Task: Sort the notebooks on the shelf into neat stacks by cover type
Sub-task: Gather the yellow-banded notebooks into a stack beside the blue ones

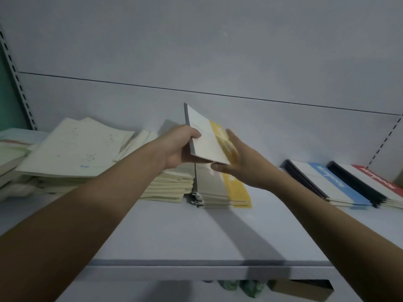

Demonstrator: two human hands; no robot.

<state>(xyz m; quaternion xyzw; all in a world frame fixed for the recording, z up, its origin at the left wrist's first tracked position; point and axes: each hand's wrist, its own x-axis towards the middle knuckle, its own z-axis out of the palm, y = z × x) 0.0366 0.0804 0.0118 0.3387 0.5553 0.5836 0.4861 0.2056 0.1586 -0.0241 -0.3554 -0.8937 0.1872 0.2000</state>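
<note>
A white notebook with a yellow band and grey spine point(207, 140) is tilted in the air above the shelf's middle. My left hand point(178, 147) grips it by the spine edge. My right hand point(242, 162) presses flat against its yellow side and lower corner, fingers spread. Directly below lies a stack of yellow-banded notebooks point(220, 190). Left of that stack is a pile of cream notebooks point(170, 186), and further left a loose, uneven heap of cream-covered ones point(72, 149). A blue-banded stack point(333, 184) and a red-banded stack point(379, 182) lie at the right.
The grey shelf board point(196, 236) runs to a front edge near me. A back panel rises behind the stacks, with slotted uprights at far left point(19, 83) and far right point(383, 142). Green packets and a brown box point(301, 290) show on the level below.
</note>
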